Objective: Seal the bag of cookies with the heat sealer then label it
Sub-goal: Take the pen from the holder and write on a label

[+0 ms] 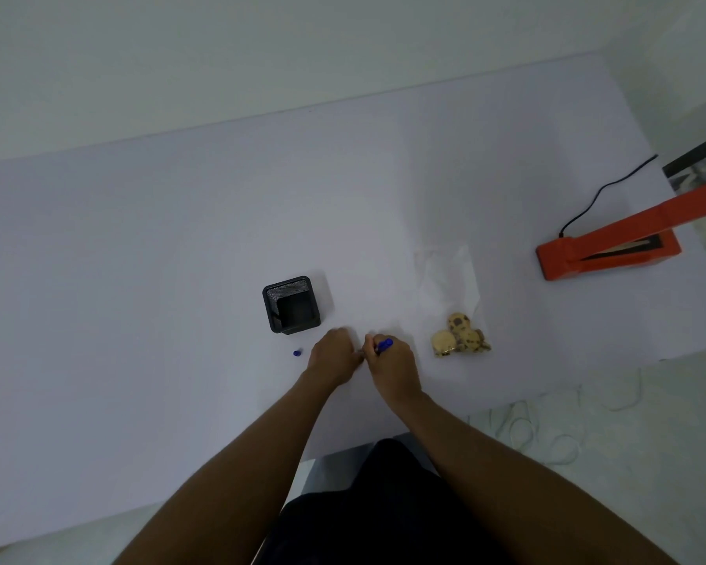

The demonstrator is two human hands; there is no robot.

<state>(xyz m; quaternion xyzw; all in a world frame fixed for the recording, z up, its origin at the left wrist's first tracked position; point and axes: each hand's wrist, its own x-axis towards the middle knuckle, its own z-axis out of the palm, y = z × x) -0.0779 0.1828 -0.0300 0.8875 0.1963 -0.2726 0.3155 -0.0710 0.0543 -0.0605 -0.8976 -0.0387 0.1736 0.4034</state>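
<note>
A clear plastic bag (449,279) lies flat on the white table, with several chocolate-chip cookies (459,336) bunched at its near end. The orange heat sealer (604,248) stands at the right edge, its arm raised. My right hand (390,362) is shut on a blue pen (383,345), tip pointing left and down at the table. My left hand (335,354) rests palm down right beside it, pressing something small that I cannot make out. Both hands are left of the bag and apart from it. A blue pen cap (296,353) lies left of my left hand.
A black mesh pen holder (291,303) stands just behind my hands. The sealer's black cord (600,193) runs back off the table's right edge. The white table (139,279) ends close to my body; loose white cables lie on the floor at right.
</note>
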